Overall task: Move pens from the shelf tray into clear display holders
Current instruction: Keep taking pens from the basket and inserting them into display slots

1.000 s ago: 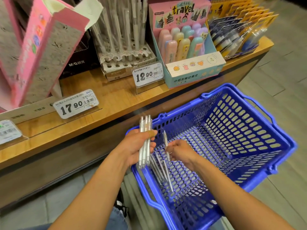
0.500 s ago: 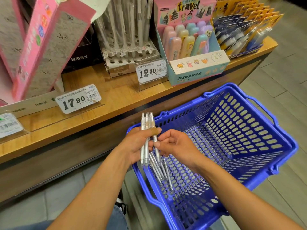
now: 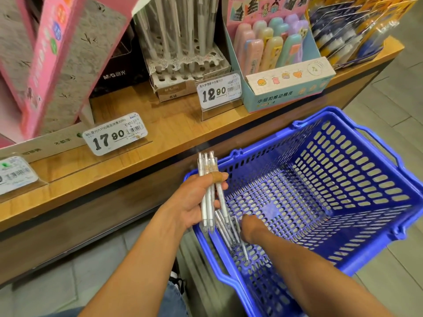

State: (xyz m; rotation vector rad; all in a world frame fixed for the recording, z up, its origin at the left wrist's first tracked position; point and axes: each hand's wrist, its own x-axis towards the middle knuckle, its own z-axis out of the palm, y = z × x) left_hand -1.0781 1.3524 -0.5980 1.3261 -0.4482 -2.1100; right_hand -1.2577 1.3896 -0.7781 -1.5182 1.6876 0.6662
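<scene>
My left hand [image 3: 188, 203] grips a bundle of white pens [image 3: 206, 164] upright, over the left corner of a blue plastic basket [image 3: 343, 156]. A tan bandage wraps the thumb that presses across them. My right hand [image 3: 250, 226] reaches down into the basket's near left corner and touches several loose white pens [image 3: 225, 235] lying on the bottom. Its fingers are blurred and partly hidden. On the wooden shelf [image 3: 160, 126] stands a pen display stand [image 3: 180, 72] with rows of holes and upright pens in it.
Price tags reading 12.90 [image 3: 218, 91] and 17.90 [image 3: 114, 135] stand near the shelf's front edge. A box of pastel erasers [image 3: 286, 85] sits right of the pen stand, with a tall pink box [image 3: 57, 65] at the left. Grey floor tiles surround the basket.
My right hand has left the bundle and dropped into the basket onto the loose pens. The bundle in my left hand holds one more pen. The view has moved closer to the shelf.
</scene>
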